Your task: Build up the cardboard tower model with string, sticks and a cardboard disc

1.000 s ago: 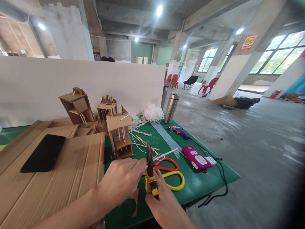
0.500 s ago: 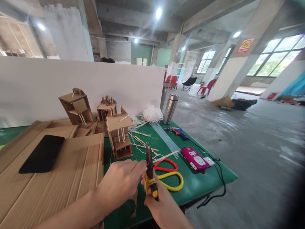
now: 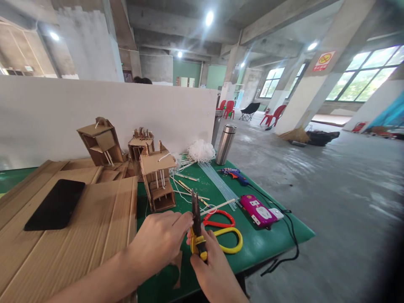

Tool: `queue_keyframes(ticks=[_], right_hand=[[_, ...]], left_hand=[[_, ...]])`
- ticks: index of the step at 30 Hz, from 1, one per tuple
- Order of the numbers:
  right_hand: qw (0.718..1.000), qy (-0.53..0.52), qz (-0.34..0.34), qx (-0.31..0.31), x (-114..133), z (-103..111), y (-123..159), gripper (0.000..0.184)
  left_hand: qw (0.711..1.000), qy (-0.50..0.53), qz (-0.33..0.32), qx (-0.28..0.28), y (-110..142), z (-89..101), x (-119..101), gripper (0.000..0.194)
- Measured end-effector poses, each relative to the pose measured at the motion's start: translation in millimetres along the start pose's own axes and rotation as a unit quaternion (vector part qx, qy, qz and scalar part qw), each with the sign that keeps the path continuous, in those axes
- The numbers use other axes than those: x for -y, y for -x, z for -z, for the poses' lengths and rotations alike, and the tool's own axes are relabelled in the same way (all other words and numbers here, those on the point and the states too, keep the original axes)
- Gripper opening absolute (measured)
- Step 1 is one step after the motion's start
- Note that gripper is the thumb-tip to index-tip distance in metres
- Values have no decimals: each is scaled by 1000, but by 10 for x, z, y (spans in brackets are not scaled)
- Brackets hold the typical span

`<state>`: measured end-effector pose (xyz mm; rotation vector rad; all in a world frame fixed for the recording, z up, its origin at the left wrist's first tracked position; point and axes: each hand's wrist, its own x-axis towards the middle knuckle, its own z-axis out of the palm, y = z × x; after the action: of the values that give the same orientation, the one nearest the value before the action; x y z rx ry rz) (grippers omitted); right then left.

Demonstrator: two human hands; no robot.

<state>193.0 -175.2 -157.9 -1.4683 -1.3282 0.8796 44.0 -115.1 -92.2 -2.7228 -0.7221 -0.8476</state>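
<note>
My right hand [image 3: 212, 269] is closed round the yellow-and-black handles of a pair of pliers [image 3: 196, 227], whose dark jaws point up and away from me. My left hand [image 3: 160, 240] is curled, its fingertips pinched against the pliers' jaws; what they hold there is too small to make out. Both hands hover over the near edge of the green table [image 3: 271, 240]. Red-and-yellow scissors [image 3: 225, 233] lie just right of the pliers. A small cardboard model [image 3: 158, 176] stands just beyond my left hand.
Two more cardboard models [image 3: 101, 141] stand by a white partition [image 3: 94, 109]. Corrugated cardboard sheets [image 3: 78, 235] carry a black phone [image 3: 55, 204]. Sticks, glue sticks [image 3: 219, 183], a glue gun [image 3: 234, 174], a pink power strip [image 3: 260, 210], a steel flask [image 3: 226, 144] and white netting lie behind.
Both hands and the pliers have edged slightly left and toward me; the grip is unchanged. The view has shifted a little.
</note>
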Motion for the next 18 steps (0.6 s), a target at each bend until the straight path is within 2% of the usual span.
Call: queue_keyframes(ticks=[7,11,18], right_hand=[[996,-85,5,26,49,-65,-35,12],[992,-126,-5,18,23,-102,-70,10],[986,-159,-9,40,-7,-138,-147,10]], left_hand=[[1000,6,2,-3,23,-33,22,26],[1000,7,8,-6,16,-58,48,27],[1000,0,16,-25,16,-89,108,25]])
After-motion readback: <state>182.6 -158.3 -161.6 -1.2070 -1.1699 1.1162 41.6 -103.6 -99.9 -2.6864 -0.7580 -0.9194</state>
